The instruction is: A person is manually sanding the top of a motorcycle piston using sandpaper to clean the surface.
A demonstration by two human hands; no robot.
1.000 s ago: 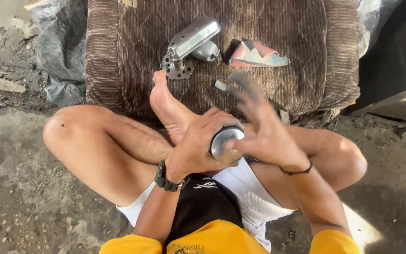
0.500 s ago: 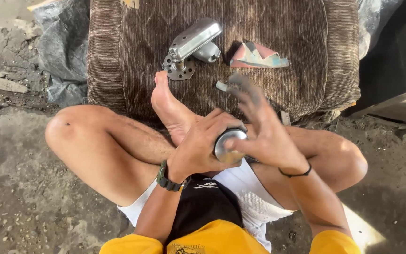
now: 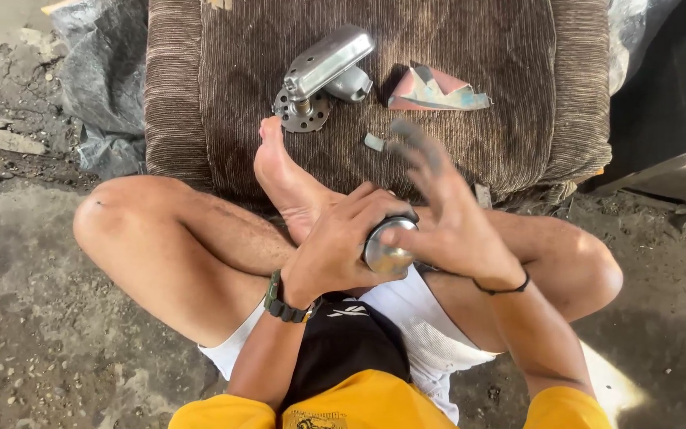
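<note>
Head view | left hand (image 3: 335, 246) gripping round shiny metal part (image 3: 387, 253) over lap | right hand (image 3: 446, 214), fingers spread and darkened, rubbing across its face, thumb now touching it versus earlier frames | metal housing (image 3: 323, 67) lying on brown cushion (image 3: 518, 48)

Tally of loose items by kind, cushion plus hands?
Shiny metal parts: 2, a round piece gripped in the left hand, and a flanged part on the cushion
Folded sandpaper scraps: 1
Total: 3
</note>
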